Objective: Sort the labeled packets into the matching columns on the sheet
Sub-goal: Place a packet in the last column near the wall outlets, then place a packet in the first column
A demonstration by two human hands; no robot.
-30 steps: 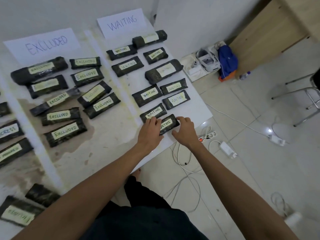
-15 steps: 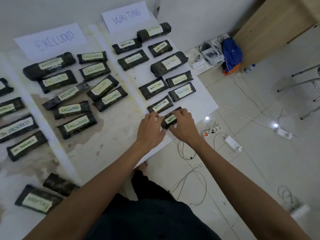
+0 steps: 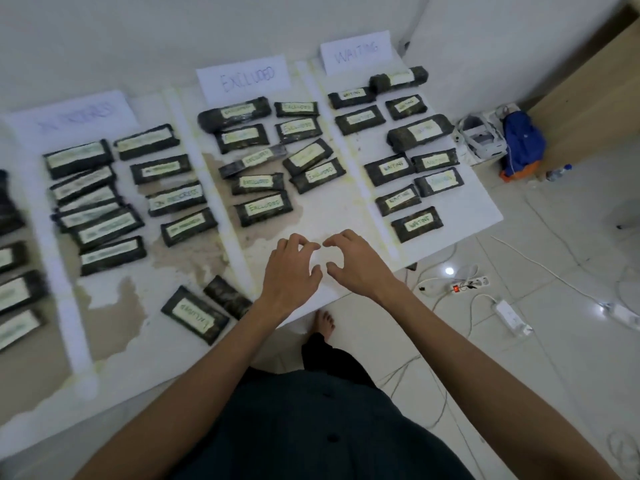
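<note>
The front WAITING packet [image 3: 417, 224] lies flat, label up, at the near end of the WAITING column on the sheet [image 3: 346, 216], and neither hand touches it. The right grip [image 3: 356, 263] is to the left of that packet and a little nearer the person, apart from it. Its fingers are half curled and the thumb is held away from them, so the grip is wide and holds nothing. The left grip [image 3: 289, 271] is further left of the packet, just beside the right one, fingertips nearly meeting. It is likewise wide and empty. Both are over a bare patch of the sheet near the counter's front edge.

Behind the packet, the other WAITING packets run in two loose rows up to the WAITING card [image 3: 356, 51]. Left of the packet, beyond the hands, the EXCLUDED packets [image 3: 262, 208] lie below the EXCLUDED card [image 3: 244, 77]. Further left again lie the ON PROGRESS packets [image 3: 188, 226].

Left of the packet and nearer the person, past the left grip, two more packets lie near the counter's front edge. One is an upside-down labelled packet [image 3: 195, 315], and just beside it an unlabelled packet [image 3: 227, 296] shows only its dark wrapper.

Right of the packet, beyond the counter's edge, a power strip [image 3: 460, 285] and a white adapter [image 3: 509, 311] lie on the tiled floor.
</note>
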